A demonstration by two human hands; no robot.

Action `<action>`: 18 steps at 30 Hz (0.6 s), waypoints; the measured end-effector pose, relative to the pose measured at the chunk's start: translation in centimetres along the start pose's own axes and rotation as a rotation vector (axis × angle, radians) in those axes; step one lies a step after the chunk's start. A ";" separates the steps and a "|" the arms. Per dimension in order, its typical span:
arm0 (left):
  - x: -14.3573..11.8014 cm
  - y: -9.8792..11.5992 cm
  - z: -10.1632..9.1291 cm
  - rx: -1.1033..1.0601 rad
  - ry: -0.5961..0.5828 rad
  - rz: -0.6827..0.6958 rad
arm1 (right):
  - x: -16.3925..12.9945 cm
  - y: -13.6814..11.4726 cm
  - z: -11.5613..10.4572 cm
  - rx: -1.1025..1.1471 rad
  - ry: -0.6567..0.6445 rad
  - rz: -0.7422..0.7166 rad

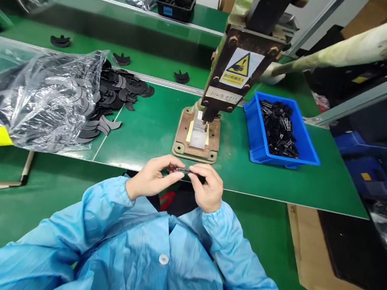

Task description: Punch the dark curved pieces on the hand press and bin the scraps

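Note:
My left hand (154,178) and my right hand (207,188) meet at the near edge of the green bench, both pinching a small black part (184,169) between their fingertips. Both arms wear light blue sleeves. Just beyond the hands stands a hand press (239,61) with a yellow warning label, its base plate (197,138) holding a pale fixture. A blue bin (306,145) of small black pieces sits right of the press. Left of it lies a pile of flat black crescent parts (118,93).
A clear plastic bag (33,97) of black parts with a yellow tag fills the left. The press lever (361,45) reaches out to the upper right. A black tray (176,2) and loose black parts sit on the far bench. Cardboard (310,253) lies on the floor at right.

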State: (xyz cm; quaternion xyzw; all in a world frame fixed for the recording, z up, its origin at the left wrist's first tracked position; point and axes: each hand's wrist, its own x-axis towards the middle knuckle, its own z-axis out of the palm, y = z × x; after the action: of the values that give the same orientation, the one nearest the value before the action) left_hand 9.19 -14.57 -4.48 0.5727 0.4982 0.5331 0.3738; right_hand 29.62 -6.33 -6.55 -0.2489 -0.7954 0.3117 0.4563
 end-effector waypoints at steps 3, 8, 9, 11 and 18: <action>0.5 -0.2 0.0 -0.231 -0.131 -0.224 | 0.5 0.0 -0.3 -0.002 -0.075 -0.073; 2.6 -0.3 -0.8 -0.417 -0.281 -0.323 | 2.6 -0.6 -1.9 -0.045 -0.198 -0.197; 3.2 -0.3 -1.1 -0.405 -0.256 -0.298 | 3.4 -0.7 -2.7 -0.078 -0.195 -0.211; 4.9 -0.6 -1.8 -0.334 -0.138 -0.214 | 5.4 -1.0 -5.0 -0.172 -0.097 -0.229; 12.3 -3.4 -2.6 -0.043 0.229 0.046 | 16.8 -5.7 -13.3 -0.058 0.521 -0.428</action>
State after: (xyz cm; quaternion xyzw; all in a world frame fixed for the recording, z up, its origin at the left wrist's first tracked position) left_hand 5.24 -2.13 -4.41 0.5111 0.5128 0.6141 0.3141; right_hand 33.00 4.78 12.31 -0.1603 -0.6950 0.1119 0.6920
